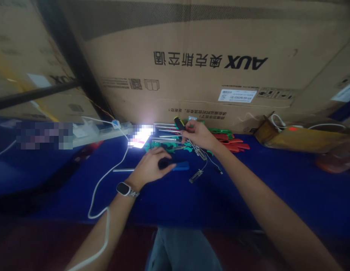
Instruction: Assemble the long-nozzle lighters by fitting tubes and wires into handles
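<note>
My left hand (pixel 152 165) curls over a screwdriver with a blue and black handle (pixel 181 166) lying along the blue table. Its metal shaft (pixel 122 170) shows left of my hand. My right hand (pixel 199 133) is closed, with thumb and fingertips at the lower end of a black and yellow tool handle (pixel 179 123); the rest of that tool is hidden. Around my right hand lie several metal shafts (pixel 165 137), green-handled tools (pixel 189 148) and red handles (pixel 234 146). Small clear pieces on thin cords (pixel 196 175) lie below it.
Behind the table (pixel 163 203) stands a large cardboard box (pixel 192 30). A glowing, pixelated screen (pixel 141 136) lies left of the tools. A white cable (pixel 93 199) runs across the table and over my left forearm. A yellowish box (pixel 302 138) with white cables sits at right.
</note>
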Tool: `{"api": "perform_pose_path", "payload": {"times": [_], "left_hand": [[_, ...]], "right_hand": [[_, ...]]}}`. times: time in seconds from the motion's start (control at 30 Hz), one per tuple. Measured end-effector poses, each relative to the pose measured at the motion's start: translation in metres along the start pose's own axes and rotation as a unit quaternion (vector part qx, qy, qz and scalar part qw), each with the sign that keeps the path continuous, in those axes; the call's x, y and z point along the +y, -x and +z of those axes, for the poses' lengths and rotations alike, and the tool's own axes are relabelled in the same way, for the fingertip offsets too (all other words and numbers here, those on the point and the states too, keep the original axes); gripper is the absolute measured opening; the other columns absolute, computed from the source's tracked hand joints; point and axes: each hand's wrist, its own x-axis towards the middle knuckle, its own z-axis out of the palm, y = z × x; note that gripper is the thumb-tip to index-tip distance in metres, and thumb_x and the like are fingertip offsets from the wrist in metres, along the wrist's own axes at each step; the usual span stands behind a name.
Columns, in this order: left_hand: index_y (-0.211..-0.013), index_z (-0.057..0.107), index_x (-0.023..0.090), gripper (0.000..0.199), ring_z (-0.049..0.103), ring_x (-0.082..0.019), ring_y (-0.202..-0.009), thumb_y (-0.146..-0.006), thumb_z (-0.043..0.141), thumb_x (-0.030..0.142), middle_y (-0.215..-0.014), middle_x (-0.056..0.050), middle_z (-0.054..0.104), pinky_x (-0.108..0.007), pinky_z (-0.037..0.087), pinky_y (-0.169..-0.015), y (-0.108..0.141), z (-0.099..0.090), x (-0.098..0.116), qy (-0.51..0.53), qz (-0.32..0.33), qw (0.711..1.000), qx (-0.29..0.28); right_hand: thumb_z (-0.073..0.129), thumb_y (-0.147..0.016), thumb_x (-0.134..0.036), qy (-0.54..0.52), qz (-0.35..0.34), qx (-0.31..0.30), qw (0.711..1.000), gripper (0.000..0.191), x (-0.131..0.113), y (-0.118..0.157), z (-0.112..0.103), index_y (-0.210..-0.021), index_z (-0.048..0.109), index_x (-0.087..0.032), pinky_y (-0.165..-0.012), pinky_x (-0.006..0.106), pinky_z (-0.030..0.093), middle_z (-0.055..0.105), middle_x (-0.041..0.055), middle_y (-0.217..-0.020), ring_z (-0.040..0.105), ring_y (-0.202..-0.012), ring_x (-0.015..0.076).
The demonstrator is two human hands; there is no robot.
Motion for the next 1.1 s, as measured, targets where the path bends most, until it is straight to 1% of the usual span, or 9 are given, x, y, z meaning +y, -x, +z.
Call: {"api": "perform_pose_path", "payload": {"times": [0.07,0.13,0.23,0.3,0.37,0.47,0.63,0.93,1.1], "left_hand": [[-0.092,0.068,0.021,0.009,0.064,-0.023,-0.092,-0.087,0.061,0.025,-0.096,-0.005,0.069,-0.040,0.051,-0.084,0.001,-0.005,-0.005,-0.003,-0.033,0.999,0.038],[-0.089,0.068,0.021,0.013,0.065,-0.022,-0.087,-0.085,0.056,0.017,-0.094,-0.004,0.069,-0.038,0.052,-0.079,0.002,-0.008,-0.010,-0.013,-0.075,0.995,0.065],[-0.088,0.068,0.022,0.016,0.065,-0.022,-0.088,-0.084,0.055,0.016,-0.092,-0.004,0.070,-0.037,0.053,-0.076,0.002,-0.009,-0.014,-0.033,-0.117,0.989,0.084],[-0.089,0.068,0.023,0.016,0.065,-0.023,-0.089,-0.084,0.055,0.016,-0.093,-0.004,0.070,-0.037,0.053,-0.078,0.002,-0.008,-0.016,-0.041,-0.127,0.988,0.082],[-0.089,0.069,0.022,0.016,0.065,-0.024,-0.089,-0.085,0.054,0.017,-0.094,-0.004,0.071,-0.039,0.053,-0.079,0.002,-0.007,-0.017,-0.044,-0.136,0.987,0.078],[-0.089,0.069,0.022,0.016,0.065,-0.024,-0.089,-0.086,0.055,0.018,-0.094,-0.005,0.070,-0.039,0.054,-0.078,0.003,-0.005,-0.017,-0.045,-0.142,0.986,0.077],[-0.091,0.069,0.023,0.016,0.065,-0.023,-0.088,-0.086,0.055,0.018,-0.095,-0.005,0.070,-0.038,0.054,-0.076,0.002,-0.003,-0.017,-0.046,-0.145,0.986,0.071],[-0.096,0.069,0.023,0.018,0.066,-0.025,-0.094,-0.088,0.054,0.018,-0.099,-0.005,0.071,-0.041,0.054,-0.082,0.001,-0.004,-0.017,-0.045,-0.145,0.986,0.075],[-0.098,0.068,0.022,0.016,0.065,-0.025,-0.098,-0.089,0.056,0.018,-0.098,-0.007,0.069,-0.042,0.054,-0.086,0.001,-0.001,-0.016,-0.011,-0.145,0.986,0.086]], "right_hand": [[0.065,-0.080,-0.050,-0.123,-0.004,0.029,0.992,0.037,0.004,-0.002,0.014,-0.083,0.036,-0.026,-0.039,0.022,0.034,0.067,-0.0040,-0.063,0.044,-0.037,0.0078],[0.072,-0.074,-0.057,-0.188,-0.013,0.064,0.980,0.049,0.007,-0.003,0.030,-0.087,0.036,-0.027,-0.039,0.022,0.039,0.068,-0.0048,-0.068,0.047,-0.039,0.0085],[0.073,-0.071,-0.062,-0.221,-0.031,0.097,0.970,0.055,0.012,-0.002,0.050,-0.100,0.044,-0.025,-0.056,0.029,0.056,0.071,-0.0011,-0.079,0.061,-0.054,0.0125],[0.070,-0.075,-0.062,-0.211,-0.048,0.107,0.970,0.051,0.017,-0.001,0.060,-0.102,0.050,-0.023,-0.070,0.033,0.059,0.073,0.0032,-0.087,0.066,-0.065,0.0148],[0.067,-0.079,-0.061,-0.181,-0.058,0.108,0.976,0.045,0.022,0.001,0.065,-0.097,0.055,-0.022,-0.079,0.036,0.059,0.073,0.0062,-0.092,0.069,-0.072,0.0167],[0.065,-0.082,-0.060,-0.147,-0.043,0.102,0.983,0.042,0.032,0.003,0.070,-0.096,0.057,-0.021,-0.082,0.037,0.058,0.072,0.0064,-0.093,0.071,-0.078,0.0189],[0.066,-0.081,-0.061,-0.164,-0.029,0.100,0.981,0.045,0.041,0.002,0.074,-0.098,0.057,-0.021,-0.081,0.037,0.060,0.072,0.0057,-0.089,0.073,-0.080,0.0206],[0.071,-0.074,-0.064,-0.216,-0.004,0.091,0.972,0.050,0.046,-0.001,0.076,-0.097,0.056,-0.022,-0.083,0.040,0.060,0.073,0.0049,-0.086,0.074,-0.080,0.0215],[0.072,-0.070,-0.068,-0.250,-0.005,0.088,0.964,0.055,0.041,0.003,0.070,-0.095,0.056,-0.022,-0.085,0.041,0.060,0.074,0.0065,-0.097,0.074,-0.080,0.0206]]}}
